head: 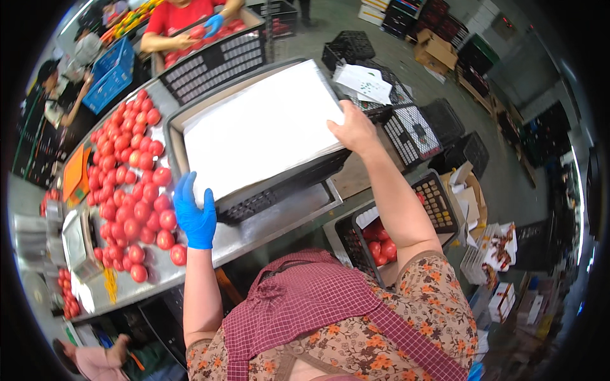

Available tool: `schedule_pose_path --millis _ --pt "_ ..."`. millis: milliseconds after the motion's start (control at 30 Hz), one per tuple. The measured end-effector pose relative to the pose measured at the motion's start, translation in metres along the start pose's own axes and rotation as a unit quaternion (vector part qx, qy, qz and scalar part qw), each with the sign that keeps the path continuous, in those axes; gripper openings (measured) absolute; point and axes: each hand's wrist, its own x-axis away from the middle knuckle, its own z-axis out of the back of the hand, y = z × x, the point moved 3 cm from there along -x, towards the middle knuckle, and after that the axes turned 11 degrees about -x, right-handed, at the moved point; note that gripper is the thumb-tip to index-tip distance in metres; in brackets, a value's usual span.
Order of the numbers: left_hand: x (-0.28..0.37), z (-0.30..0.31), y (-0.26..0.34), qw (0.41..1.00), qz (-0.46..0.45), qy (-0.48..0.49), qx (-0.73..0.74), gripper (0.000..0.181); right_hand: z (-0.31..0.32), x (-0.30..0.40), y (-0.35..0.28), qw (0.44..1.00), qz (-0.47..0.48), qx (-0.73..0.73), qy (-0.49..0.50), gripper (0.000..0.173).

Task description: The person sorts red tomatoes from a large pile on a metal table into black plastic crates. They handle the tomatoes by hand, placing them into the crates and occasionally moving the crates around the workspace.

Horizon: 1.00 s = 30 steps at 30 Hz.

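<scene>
Before me a black plastic crate [286,183] sits tilted across the metal table. White paper sheets [262,128] cover its top, and what lies beneath them is hidden. My left hand [194,214], in a blue glove, holds the crate's near left corner, thumb apart from the fingers. At the right end my bare right hand [355,126] grips the crate's rim, its thumb over the paper edge. Loose red tomatoes [128,209] are spread over the table left of the crate, some close to my gloved hand.
Across the table, a person in red [167,21] handles tomatoes in another black crate [214,62]. A weighing scale [78,243] stands at the table's left. By my right arm, a lower crate [355,228] holds tomatoes. Black crates [412,133] and cardboard stand on the floor rightward.
</scene>
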Motion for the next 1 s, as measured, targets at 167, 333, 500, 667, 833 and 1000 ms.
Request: schedule_pose_path --millis 167,333,500,667,833,1000 --pt "-0.001 -0.025 -0.005 0.999 0.021 -0.035 -0.035 0.039 0.006 -0.039 0.022 0.994 -0.02 -0.108 0.028 0.049" --pt "-0.002 -0.022 -0.01 0.996 -0.02 -0.078 -0.034 0.041 -0.024 -0.071 0.026 0.835 -0.132 -0.496 -0.199 0.032" --pt "-0.003 -0.021 0.006 0.994 -0.087 -0.047 -0.05 0.056 0.041 -0.018 0.025 0.84 -0.113 -0.514 -0.132 0.036" --pt "0.0 -0.019 0.004 0.993 -0.073 -0.085 -0.045 0.057 0.122 0.054 0.082 0.816 -0.05 -0.576 0.01 0.04" --pt "0.0 -0.024 -0.005 0.988 -0.063 -0.125 -0.07 0.055 0.212 0.13 0.182 0.767 -0.086 -0.607 0.19 0.041" --pt "-0.008 -0.011 0.04 0.976 0.013 -0.193 -0.101 0.06 0.286 0.188 0.321 0.718 -0.104 -0.565 0.394 0.036"
